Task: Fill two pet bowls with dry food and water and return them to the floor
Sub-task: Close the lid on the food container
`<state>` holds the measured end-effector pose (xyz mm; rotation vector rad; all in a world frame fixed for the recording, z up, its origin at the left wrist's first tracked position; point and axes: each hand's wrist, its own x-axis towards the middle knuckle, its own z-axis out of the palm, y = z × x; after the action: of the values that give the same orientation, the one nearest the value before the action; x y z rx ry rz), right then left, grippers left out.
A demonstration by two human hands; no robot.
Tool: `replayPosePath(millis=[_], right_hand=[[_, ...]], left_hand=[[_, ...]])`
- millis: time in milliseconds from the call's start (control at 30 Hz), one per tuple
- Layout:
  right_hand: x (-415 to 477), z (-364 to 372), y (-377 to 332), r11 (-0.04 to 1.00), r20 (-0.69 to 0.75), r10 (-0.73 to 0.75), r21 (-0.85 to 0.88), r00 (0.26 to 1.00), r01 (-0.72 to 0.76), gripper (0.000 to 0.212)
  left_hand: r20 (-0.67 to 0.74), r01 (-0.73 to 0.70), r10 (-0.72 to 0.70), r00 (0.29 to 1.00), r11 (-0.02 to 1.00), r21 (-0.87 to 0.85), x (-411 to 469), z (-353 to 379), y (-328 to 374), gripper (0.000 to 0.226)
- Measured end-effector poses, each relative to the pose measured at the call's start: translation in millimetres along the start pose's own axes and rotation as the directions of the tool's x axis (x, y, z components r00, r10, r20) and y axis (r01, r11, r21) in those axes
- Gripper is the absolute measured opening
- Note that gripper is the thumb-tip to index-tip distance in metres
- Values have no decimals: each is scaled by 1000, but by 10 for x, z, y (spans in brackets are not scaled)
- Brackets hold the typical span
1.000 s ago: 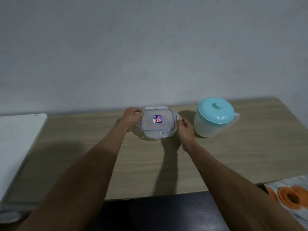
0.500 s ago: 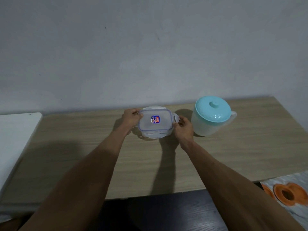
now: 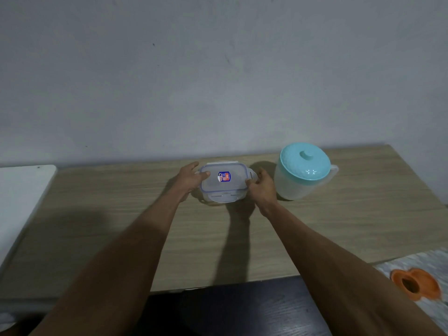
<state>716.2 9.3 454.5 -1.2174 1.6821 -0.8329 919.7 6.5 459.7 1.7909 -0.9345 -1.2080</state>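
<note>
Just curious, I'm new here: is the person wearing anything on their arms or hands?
Nothing visible. The left hand and right hand are bare, without gloves. The left forearm and right forearm show no sleeves, watch or bracelet up to the picture's edge.

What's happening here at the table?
A person holds a clear lidded container at the wooden table with both hands. The left hand grips its left end, thumb on the lid, and the right hand grips its right end at a side clip. A pitcher with a teal lid stands to its right, untouched.
</note>
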Motion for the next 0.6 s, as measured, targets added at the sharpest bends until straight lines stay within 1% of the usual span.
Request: replayPosePath(millis=[33,100,167,200,233,300,367,467,500,600], right_hand=[[-16,-9,-8,995,3,-43,-93,999,43,68],[-56,-31,-43,941,49,-192,-276,980,198,75],[-59,-41,-107,825,190,-315,-429,930,367,86],[-29,-34,-143,749,282,-341,-494,897,440,92],[7,-19,-187,658,380,-347,-553,858,511,99],[89,34,-284,473,541,-296,-633,787,613,113],[185,99,-366,344,625,-233,-663,745,665,123],[299,189,-420,203,691,-179,-671,700,713,130],[322,208,-423,168,697,-177,-674,694,720,131],[371,236,-419,117,691,-181,-691,699,713,133]], left_hand=[[-1,26,-26,1000,1000,4,-11,-5,-10,75],[-7,56,-56,998,998,11,-39,-21,-39,81],[-5,83,-83,997,997,5,-37,-38,-89,87],[0,99,-99,995,995,2,-24,-49,-121,91],[5,114,-114,994,994,-3,-22,-58,-146,96],[27,141,-140,990,989,-40,-14,-50,-183,102],[38,141,-140,989,989,-36,-28,-28,-212,96],[33,112,-112,993,994,-9,-44,-12,-251,63],[42,106,-105,994,994,-18,-59,-15,-262,57],[61,91,-87,994,994,-62,-73,-19,-296,61]])
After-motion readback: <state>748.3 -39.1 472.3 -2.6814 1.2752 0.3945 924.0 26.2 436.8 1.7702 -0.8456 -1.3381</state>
